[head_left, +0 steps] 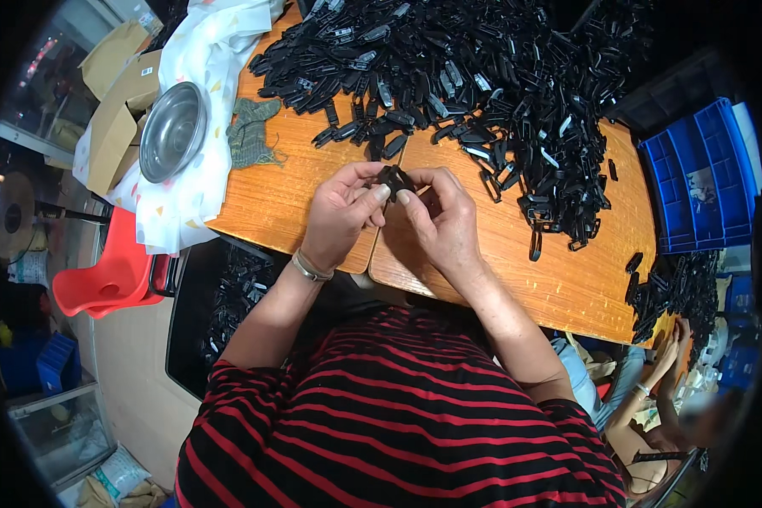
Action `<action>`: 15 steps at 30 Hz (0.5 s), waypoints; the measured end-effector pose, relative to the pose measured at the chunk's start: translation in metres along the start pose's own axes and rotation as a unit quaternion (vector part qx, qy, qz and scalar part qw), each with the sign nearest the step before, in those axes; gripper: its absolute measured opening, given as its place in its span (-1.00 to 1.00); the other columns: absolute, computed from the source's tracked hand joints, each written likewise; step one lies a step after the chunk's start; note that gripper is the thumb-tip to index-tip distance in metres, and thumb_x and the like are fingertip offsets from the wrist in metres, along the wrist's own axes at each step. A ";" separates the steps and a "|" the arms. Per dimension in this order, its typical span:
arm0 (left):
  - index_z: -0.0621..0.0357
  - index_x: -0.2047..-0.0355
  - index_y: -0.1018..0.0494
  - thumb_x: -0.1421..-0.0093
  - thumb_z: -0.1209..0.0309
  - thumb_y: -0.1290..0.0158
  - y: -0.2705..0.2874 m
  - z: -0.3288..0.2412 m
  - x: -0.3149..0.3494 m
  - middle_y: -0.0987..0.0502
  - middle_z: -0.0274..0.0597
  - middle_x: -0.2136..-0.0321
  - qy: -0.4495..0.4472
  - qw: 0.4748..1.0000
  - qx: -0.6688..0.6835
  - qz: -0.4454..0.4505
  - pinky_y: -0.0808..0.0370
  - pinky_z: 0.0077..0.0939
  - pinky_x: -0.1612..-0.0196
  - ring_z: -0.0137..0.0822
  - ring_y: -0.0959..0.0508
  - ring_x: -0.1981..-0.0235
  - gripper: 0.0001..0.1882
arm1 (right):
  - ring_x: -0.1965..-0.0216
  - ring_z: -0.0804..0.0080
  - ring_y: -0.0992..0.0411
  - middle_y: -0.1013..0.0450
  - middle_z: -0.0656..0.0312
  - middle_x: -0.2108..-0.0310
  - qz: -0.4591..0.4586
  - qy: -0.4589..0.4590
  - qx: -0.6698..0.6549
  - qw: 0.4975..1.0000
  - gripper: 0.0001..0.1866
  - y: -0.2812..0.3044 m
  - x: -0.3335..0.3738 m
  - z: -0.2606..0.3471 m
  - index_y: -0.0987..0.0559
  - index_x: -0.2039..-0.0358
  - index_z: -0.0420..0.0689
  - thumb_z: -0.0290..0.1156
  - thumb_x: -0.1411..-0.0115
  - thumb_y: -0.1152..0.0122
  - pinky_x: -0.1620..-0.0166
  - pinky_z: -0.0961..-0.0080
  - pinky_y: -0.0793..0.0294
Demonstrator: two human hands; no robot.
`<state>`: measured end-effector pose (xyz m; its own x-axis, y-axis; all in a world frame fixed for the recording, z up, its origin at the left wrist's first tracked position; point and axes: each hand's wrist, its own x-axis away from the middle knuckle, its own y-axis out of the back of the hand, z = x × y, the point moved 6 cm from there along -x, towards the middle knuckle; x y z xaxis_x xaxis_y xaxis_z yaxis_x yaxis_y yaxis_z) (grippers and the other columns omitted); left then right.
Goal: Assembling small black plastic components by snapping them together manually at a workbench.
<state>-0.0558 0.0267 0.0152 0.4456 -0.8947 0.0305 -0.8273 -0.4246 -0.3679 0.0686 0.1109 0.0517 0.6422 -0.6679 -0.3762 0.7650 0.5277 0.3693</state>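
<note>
Both my hands meet over the near part of the wooden table [300, 190], pinching a small black plastic piece [395, 179] between thumbs and fingers. My left hand [345, 207] grips its left side, with a metal band round the wrist. At the other side my right hand [442, 216] is closed on the same piece. Fingers cover much of it, so its exact kind cannot be made out. Just beyond them spreads a large heap of similar black plastic parts [449, 80], some loop-shaped, some slim with shiny faces.
On the left, a metal bowl [174, 133] stands on white patterned sheeting [196, 55] beside a cardboard box [118, 140] and a grey-green knitted glove [252, 131]. A red chair [110, 275] is lower left. Blue crates [703, 182] are at right; another person's hands [676, 343] work lower right.
</note>
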 end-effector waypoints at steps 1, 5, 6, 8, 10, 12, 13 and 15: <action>0.32 0.00 -0.39 -0.25 0.56 -0.06 0.001 0.001 0.000 -0.51 -0.35 0.40 0.000 1.000 0.000 0.001 -0.39 -0.81 0.47 -0.64 -0.45 0.54 -0.69 | 0.48 0.58 -0.40 -0.42 0.23 0.36 0.002 0.004 0.005 1.000 -0.81 0.000 0.000 0.001 -0.53 0.21 -0.26 -0.55 -0.15 -0.26 0.40 0.64 -0.39; 0.32 0.01 -0.40 -0.24 0.57 -0.07 0.002 0.003 0.000 -0.51 -0.33 0.37 -0.012 1.000 -0.006 0.001 -0.40 -0.81 0.47 -0.64 -0.46 0.53 -0.70 | 0.48 0.54 -0.41 -0.41 0.21 0.38 0.000 0.028 0.009 1.000 -0.80 0.000 0.001 0.002 -0.53 0.22 -0.26 -0.57 -0.12 -0.28 0.41 0.63 -0.40; 0.33 0.02 -0.40 -0.24 0.57 -0.07 0.002 0.003 0.000 -0.51 -0.32 0.36 -0.016 1.000 -0.008 0.001 -0.40 -0.81 0.47 -0.63 -0.46 0.53 -0.71 | 0.48 0.54 -0.41 -0.41 0.21 0.38 0.000 0.028 0.009 1.000 -0.80 0.001 0.002 0.002 -0.53 0.22 -0.26 -0.57 -0.12 -0.28 0.41 0.63 -0.40; 0.33 0.03 -0.41 -0.23 0.57 -0.08 0.001 0.004 0.000 -0.51 -0.32 0.35 -0.017 1.000 -0.011 -0.002 -0.40 -0.81 0.47 -0.64 -0.46 0.54 -0.71 | 0.49 0.51 -0.42 -0.40 0.19 0.39 0.001 0.038 0.014 0.999 -0.81 0.001 0.002 0.003 -0.54 0.22 -0.25 -0.57 -0.12 -0.27 0.42 0.61 -0.40; 0.33 0.04 -0.42 -0.23 0.57 -0.08 0.000 0.005 0.001 -0.51 -0.32 0.34 -0.017 1.000 -0.015 -0.005 -0.40 -0.81 0.47 -0.64 -0.46 0.54 -0.72 | 0.49 0.50 -0.42 -0.41 0.18 0.40 0.005 0.040 0.026 0.999 -0.81 0.002 0.002 0.003 -0.54 0.22 -0.25 -0.57 -0.12 -0.27 0.44 0.60 -0.41; 0.33 0.03 -0.43 -0.24 0.57 -0.07 0.000 0.006 0.002 -0.52 -0.34 0.36 -0.027 0.999 -0.021 -0.018 -0.40 -0.81 0.47 -0.64 -0.46 0.54 -0.72 | 0.49 0.48 -0.42 -0.41 0.17 0.40 0.009 0.041 0.037 0.998 -0.81 0.002 0.003 0.002 -0.54 0.22 -0.24 -0.56 -0.12 -0.27 0.45 0.59 -0.41; 0.33 0.03 -0.43 -0.24 0.57 -0.07 0.000 0.007 0.002 -0.52 -0.34 0.36 -0.027 0.999 -0.021 -0.018 -0.40 -0.81 0.47 -0.64 -0.46 0.54 -0.72 | 0.49 0.44 -0.43 -0.41 0.16 0.39 0.013 0.051 0.056 0.997 -0.79 0.001 0.003 0.002 -0.54 0.22 -0.23 -0.56 -0.10 -0.28 0.45 0.56 -0.43; 0.32 0.00 -0.44 -0.26 0.56 -0.05 0.002 0.011 0.004 -0.53 -0.35 0.37 -0.021 0.999 -0.030 -0.030 -0.39 -0.81 0.47 -0.65 -0.44 0.54 -0.71 | 0.48 0.41 -0.45 -0.41 0.14 0.39 0.018 0.060 0.075 0.995 -0.78 -0.001 0.003 0.001 -0.54 0.22 -0.23 -0.56 -0.09 -0.29 0.46 0.54 -0.44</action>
<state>-0.0515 0.0236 0.0049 0.5072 -0.8618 0.0113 -0.8173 -0.4851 -0.3111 0.0701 0.1074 0.0514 0.6769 -0.5777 -0.4561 0.7316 0.4599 0.5032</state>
